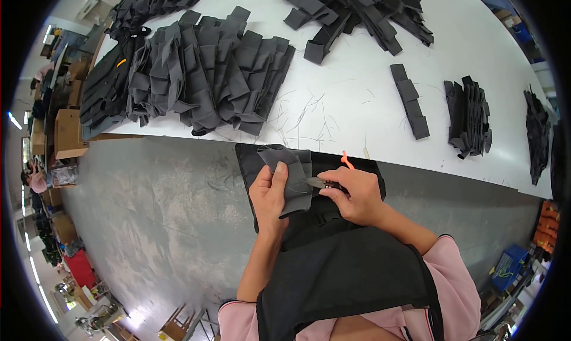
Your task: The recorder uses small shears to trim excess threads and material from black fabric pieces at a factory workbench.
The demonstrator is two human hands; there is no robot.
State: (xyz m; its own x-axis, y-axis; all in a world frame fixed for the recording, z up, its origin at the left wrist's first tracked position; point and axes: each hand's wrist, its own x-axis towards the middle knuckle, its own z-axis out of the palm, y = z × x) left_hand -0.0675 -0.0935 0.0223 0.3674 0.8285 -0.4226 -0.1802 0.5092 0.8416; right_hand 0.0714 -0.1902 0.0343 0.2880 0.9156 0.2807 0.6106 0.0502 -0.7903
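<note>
A folded dark grey fabric piece [297,189] is gripped in my left hand [267,196], with the thumb pressed on its face. My right hand [358,193] is closed around small thread snips [317,182], and their metal blades touch or nearly touch the fabric's right edge. Fine loose threads show on the fabric near the blades. An orange cord [346,159] sticks up beside my right hand, apparently from the snips. Both hands are above my black apron [351,264], just in front of the table edge.
On the white table [351,103] lies a big stack of dark grey fabric pieces [202,73], with another heap [363,11] farther back. A single strip [409,101] and a small bundle [468,118] lie to the right. Cut threads [312,112] are scattered near the edge.
</note>
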